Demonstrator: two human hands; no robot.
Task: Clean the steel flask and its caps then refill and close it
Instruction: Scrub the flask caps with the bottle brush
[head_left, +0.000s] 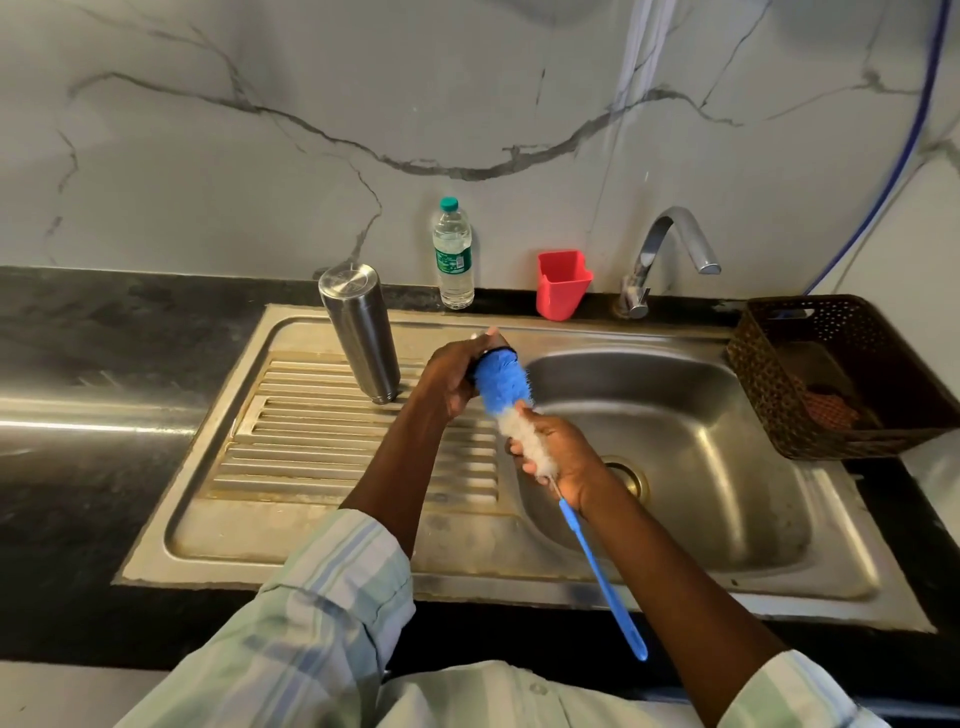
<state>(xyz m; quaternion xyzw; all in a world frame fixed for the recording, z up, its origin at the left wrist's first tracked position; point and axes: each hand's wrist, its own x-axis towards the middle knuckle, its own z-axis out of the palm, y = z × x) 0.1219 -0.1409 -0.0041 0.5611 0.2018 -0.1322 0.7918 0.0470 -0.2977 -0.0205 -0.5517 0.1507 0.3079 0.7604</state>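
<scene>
The steel flask (361, 330) stands upside down on the ribbed drainboard (322, 441), mouth down. My left hand (449, 374) grips a flask cap (496, 349), mostly hidden by my fingers, just left of the sink basin. My right hand (558, 452) holds a bottle brush (506, 387) by its white bristles; its blue bristle head is pushed into the cap. The brush's blue handle (602, 577) trails toward me over the sink's front rim.
A plastic water bottle (453, 254) and a red plastic cup (562, 283) stand at the back wall. The tap (670, 249) arches over the sink basin (691, 441). A brown perforated basket (831, 374) sits at the right. Black counter (104, 364) lies to the left.
</scene>
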